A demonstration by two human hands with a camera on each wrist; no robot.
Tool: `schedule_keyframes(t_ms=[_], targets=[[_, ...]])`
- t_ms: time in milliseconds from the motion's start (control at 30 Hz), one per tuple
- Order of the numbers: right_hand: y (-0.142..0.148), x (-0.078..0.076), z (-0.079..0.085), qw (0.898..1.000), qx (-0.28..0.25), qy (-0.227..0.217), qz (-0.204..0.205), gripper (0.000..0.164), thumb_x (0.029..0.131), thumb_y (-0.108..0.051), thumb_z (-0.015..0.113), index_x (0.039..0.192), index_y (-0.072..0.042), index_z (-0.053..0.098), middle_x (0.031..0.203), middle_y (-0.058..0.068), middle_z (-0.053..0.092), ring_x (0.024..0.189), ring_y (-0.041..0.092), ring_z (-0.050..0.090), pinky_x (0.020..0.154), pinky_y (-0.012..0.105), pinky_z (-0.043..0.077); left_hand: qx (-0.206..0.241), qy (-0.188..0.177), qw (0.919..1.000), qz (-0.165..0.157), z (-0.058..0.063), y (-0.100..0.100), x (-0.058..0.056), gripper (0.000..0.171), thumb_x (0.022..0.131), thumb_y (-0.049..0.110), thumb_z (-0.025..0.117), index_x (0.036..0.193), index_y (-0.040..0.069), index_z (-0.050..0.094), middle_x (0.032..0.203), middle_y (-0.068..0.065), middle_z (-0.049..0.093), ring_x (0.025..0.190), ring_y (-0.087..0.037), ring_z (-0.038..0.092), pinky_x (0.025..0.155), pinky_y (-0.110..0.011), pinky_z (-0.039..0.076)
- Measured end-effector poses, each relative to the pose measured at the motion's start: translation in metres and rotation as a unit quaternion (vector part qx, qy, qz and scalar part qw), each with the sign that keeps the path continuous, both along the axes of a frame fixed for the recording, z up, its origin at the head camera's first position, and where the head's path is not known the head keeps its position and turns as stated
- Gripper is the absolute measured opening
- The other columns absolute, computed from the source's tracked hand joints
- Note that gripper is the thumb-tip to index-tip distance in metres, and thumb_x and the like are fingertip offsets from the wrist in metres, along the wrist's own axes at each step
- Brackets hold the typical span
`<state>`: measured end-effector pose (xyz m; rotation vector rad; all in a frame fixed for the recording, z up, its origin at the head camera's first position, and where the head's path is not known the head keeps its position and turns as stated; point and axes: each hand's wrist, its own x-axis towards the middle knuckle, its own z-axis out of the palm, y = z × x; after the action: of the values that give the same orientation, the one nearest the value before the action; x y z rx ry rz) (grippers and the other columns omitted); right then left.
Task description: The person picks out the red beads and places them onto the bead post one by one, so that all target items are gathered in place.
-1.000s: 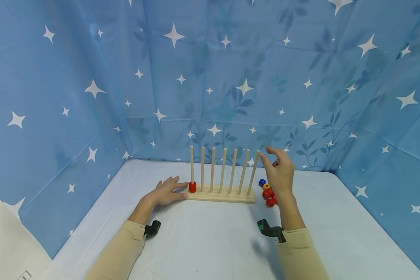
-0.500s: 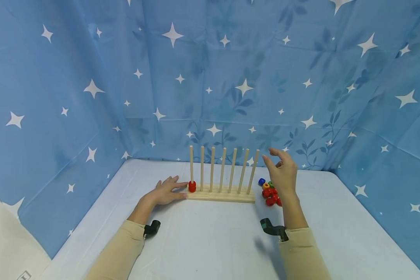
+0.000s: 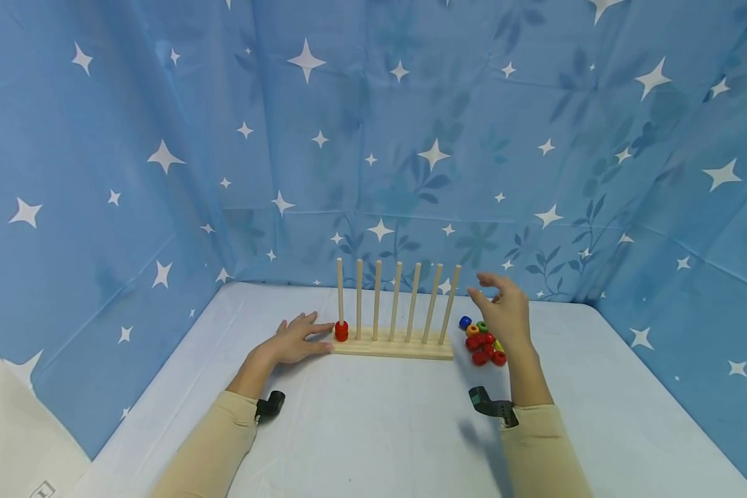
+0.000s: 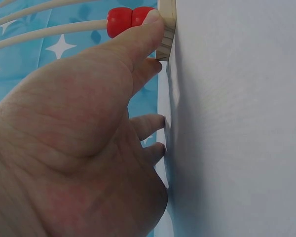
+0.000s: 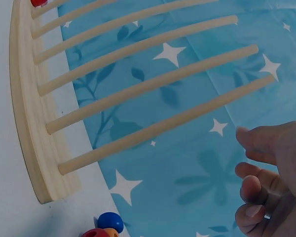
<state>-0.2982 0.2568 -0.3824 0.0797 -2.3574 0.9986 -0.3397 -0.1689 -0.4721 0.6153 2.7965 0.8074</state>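
Two red beads [image 3: 341, 331] are stacked at the foot of the leftmost peg on a wooden peg rack [image 3: 392, 346]. The rack has several tall upright pegs; the others carry no beads. My left hand [image 3: 295, 341] rests at the rack's left end, thumb and index finger touching the base, the other fingers spread. In the left wrist view the thumb [image 4: 150, 29] lies right beside the red beads. Raised to the right of the rack, my right hand [image 3: 504, 311] holds nothing, its thumb and index finger apart and its other fingers loosely curled.
Several loose beads [image 3: 487, 349], mostly red, lie on the white table [image 3: 373, 429] right of the rack, below my right hand. A blue bead [image 3: 465, 323] sits at the back of this pile. Behind the table hangs a blue star-patterned curtain [image 3: 324, 180].
My right hand has moved right, away from the rightmost peg, and slightly lower, uncovering more of the bead pile. My left hand has stayed at the rack's end.
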Motion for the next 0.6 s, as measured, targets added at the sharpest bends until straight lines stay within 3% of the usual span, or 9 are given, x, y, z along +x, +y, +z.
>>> schedule_keyframes(t_ms=[233, 600], targets=[[0.003, -0.001, -0.005, 1.0, 0.013, -0.027, 0.006, 0.041, 0.101, -0.024, 0.071, 0.138, -0.007, 0.066, 0.131, 0.02, 0.068, 0.071, 0.026, 0.054, 0.053, 0.026, 0.047, 0.002, -0.002, 1.0, -0.003, 0.002, 0.001, 0.002, 0.063, 0.1, 0.051, 0.065, 0.155, 0.022, 0.053, 0.171, -0.025, 0.022, 0.16, -0.048, 0.01, 0.123, -0.074, 0.0], [0.011, -0.003, -0.013, 0.996, 0.042, -0.082, 0.014, 0.044, 0.101, -0.026, 0.07, 0.14, -0.006, 0.064, 0.135, 0.022, 0.066, 0.082, 0.029, 0.059, 0.063, 0.028, 0.053, -0.004, 0.002, 1.0, -0.004, 0.001, 0.001, -0.001, 0.063, 0.1, 0.052, 0.064, 0.155, 0.023, 0.053, 0.17, -0.025, 0.023, 0.159, -0.049, 0.011, 0.123, -0.075, 0.002]])
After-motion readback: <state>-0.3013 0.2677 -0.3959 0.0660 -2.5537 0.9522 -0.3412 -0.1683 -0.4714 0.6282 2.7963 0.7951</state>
